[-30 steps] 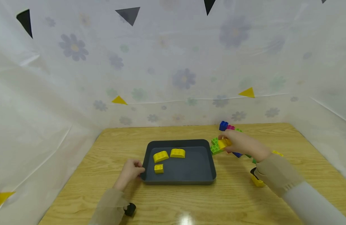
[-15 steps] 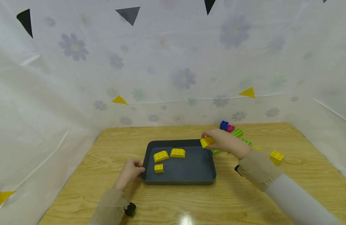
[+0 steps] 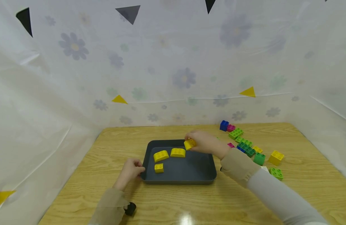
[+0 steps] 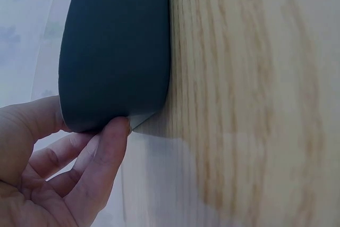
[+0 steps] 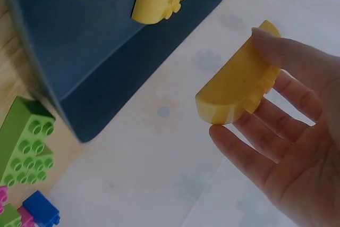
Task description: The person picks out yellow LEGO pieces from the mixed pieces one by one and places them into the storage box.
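My right hand (image 3: 206, 144) pinches a yellow curved-top toy brick (image 3: 189, 144) above the back right part of a dark grey tray (image 3: 190, 168). In the right wrist view thumb and fingers hold this brick (image 5: 234, 81) by its ends, studs towards the palm. Two more yellow curved bricks, one on the left (image 3: 160, 155) and one in the middle (image 3: 177, 152), lie in the tray. A small yellow brick (image 3: 159, 168) sits in front of them. At the tray's left side my left hand (image 3: 130, 171) grips the edge near the front corner, thumb and fingers against its wall (image 4: 114, 78).
Right of the tray lie loose bricks: a blue one (image 3: 224, 125), a pink one (image 3: 231, 128), several green ones such as this (image 3: 259, 158), and a large yellow one (image 3: 276, 157). A floral sheet (image 3: 173, 62) hangs behind the wooden table (image 3: 167, 203).
My right hand has carried the yellow curved brick leftwards from the brick pile to over the tray, uncovering more of the loose bricks. The left hand stays at the tray's edge.
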Motion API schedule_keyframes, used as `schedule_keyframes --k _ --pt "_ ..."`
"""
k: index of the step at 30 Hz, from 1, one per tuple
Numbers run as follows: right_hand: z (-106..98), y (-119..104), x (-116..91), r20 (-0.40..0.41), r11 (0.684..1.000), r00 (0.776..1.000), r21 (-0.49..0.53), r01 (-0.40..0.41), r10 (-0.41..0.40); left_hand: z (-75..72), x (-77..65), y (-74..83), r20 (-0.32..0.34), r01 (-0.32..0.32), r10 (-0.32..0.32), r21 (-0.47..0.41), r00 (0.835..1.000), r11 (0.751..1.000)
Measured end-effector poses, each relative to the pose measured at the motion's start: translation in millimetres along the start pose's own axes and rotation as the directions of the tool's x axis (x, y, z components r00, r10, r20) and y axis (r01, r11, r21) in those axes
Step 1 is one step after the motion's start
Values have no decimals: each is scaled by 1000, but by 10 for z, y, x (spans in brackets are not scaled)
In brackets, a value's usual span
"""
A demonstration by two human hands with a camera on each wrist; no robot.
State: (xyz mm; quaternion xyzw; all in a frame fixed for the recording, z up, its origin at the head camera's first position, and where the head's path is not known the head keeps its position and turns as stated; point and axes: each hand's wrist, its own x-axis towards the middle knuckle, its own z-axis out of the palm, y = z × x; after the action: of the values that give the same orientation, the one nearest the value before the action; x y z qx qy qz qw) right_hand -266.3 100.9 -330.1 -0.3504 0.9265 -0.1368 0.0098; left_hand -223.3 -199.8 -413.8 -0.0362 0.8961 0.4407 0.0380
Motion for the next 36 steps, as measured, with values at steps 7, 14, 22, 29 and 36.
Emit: schedule_keyframes --k 7,14,22,29,36 --pt "138 -127 163 19 999 999 15 38 -38 -3 6 1 3 11 -11 7 1000 1000" --pt "236 -234 279 77 996 995 61 59 -64 3 15 -12 1 13 -13 -9 1000 1000" --pt "386 -298 420 136 995 986 24 95 -97 1 7 -3 0 17 -17 -9 1000 1000" --pt "482 -332 503 200 996 976 0 93 -91 4 11 -8 -6 16 -16 -12 1000 1000" --pt "550 -340 546 257 995 961 -3 101 -96 9 14 -22 -13 6 -6 -11 1000 1000"
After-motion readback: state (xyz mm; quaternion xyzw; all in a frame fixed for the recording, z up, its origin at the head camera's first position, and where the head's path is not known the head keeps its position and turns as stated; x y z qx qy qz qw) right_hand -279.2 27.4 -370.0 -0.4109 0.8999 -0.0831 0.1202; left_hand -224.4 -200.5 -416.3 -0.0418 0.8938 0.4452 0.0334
